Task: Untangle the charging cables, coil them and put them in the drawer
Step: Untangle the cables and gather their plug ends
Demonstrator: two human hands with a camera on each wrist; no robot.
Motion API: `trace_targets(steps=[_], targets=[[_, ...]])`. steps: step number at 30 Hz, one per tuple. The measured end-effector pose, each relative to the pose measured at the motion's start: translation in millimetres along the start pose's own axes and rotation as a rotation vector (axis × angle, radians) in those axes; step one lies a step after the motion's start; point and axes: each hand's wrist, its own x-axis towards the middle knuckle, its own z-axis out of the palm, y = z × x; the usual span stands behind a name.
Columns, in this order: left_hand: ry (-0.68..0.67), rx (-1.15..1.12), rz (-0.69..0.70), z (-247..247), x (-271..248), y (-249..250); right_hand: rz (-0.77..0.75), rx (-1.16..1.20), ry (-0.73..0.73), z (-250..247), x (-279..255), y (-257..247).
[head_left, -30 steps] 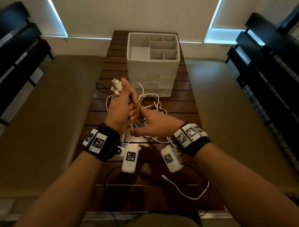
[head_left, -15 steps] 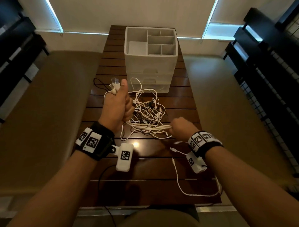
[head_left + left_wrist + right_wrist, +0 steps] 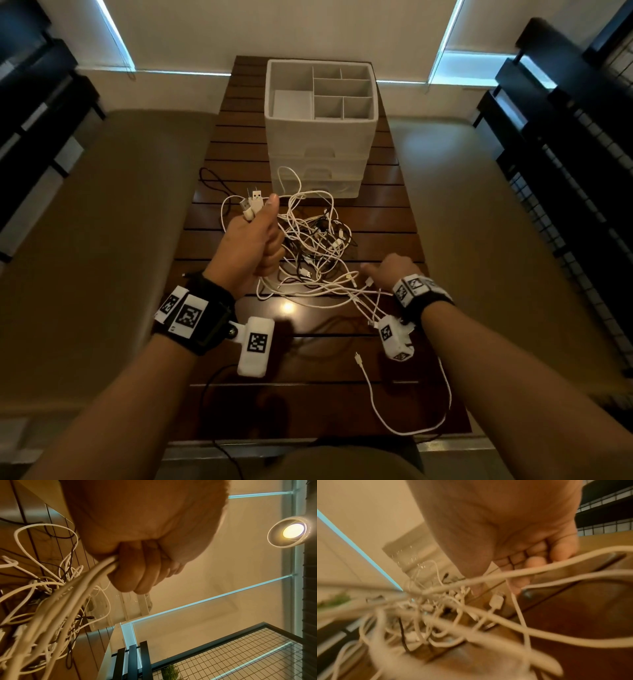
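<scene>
A tangle of white and black charging cables [image 3: 315, 246] lies mid-table in front of the white drawer unit [image 3: 318, 150], whose drawers are closed. My left hand [image 3: 253, 240] is raised in a fist and grips a bundle of white cables [image 3: 82, 588]. Their USB plugs [image 3: 253, 202] stick out above my thumb. My right hand [image 3: 387, 270] sits low at the tangle's right edge. Its fingers [image 3: 522, 563] curl on a thin white cable [image 3: 517, 608], and several strands trail under the wrist. That view is blurred.
A loose white cable [image 3: 411, 428] loops at the table's near right corner. A black cable [image 3: 212, 178] lies at the far left of the slatted wooden table [image 3: 308, 359]. Padded benches flank both sides. The unit's top tray has open compartments.
My right hand left the tangle's middle and pulled several white strands out to the right. My left hand kept its grip and closed into a tighter fist.
</scene>
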Motion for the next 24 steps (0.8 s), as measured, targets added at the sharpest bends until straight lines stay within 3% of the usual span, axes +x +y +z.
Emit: trace_targets(steps=[3, 7, 11, 14, 17, 19, 22, 24], targets=[[-0.006, 0.001, 0.0, 2, -1, -2, 0.022, 0.001, -0.022, 18, 2, -2], [-0.008, 0.019, 0.016, -2, -2, -5, 0.05, -0.004, 0.155, 24, 0, -8], [-0.018, 0.029, 0.02, -1, -2, -7, 0.01, -0.02, -0.04, 27, 4, -6], [-0.025, 0.036, 0.025, 0, -1, -9, -0.011, 0.086, 0.033, 19, 3, -11], [-0.014, 0.047, 0.037, -1, -1, -9, -0.137, 0.435, 0.297, -6, -4, -22], [0.015, 0.036, 0.042, 0, 0, -8, -0.273, 0.738, 0.376, -36, -18, -34], [0.067, -0.007, 0.073, 6, 3, -7, -0.489, 1.063, 0.308, -80, -44, -54], [0.104, -0.01, 0.108, 11, 6, -7, -0.63, 1.14, 0.188, -99, -56, -66]])
